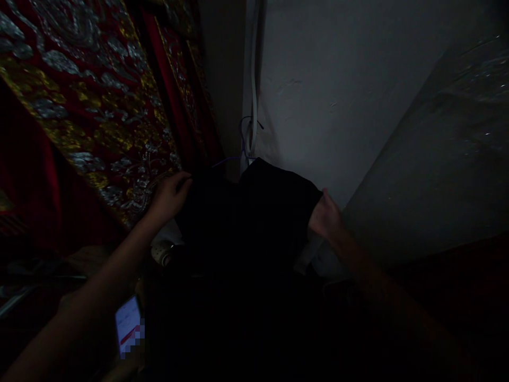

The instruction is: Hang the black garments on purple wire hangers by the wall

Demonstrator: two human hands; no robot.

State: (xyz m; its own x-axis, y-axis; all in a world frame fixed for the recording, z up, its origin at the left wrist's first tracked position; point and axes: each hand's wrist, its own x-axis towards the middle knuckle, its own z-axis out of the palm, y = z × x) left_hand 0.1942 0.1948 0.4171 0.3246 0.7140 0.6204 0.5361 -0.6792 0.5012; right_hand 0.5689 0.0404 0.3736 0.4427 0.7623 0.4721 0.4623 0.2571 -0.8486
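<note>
"Where's the black garment point(254, 217)?"

"Middle, on a hanger point(243, 152), before the far wall point(326, 79). The left hand point(174, 192) pinches its left edge; the right hand point(326, 216), blurred, grips its right corner."

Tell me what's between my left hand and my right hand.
In the head view, black cloth spans between your left hand and right hand, with a thin hanger showing at its top.

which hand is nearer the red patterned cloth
Left. The left hand is at the left edge of the black cloth, overlapping the red cloth in view; the right hand is at the opposite edge, before the grey wall.
</note>
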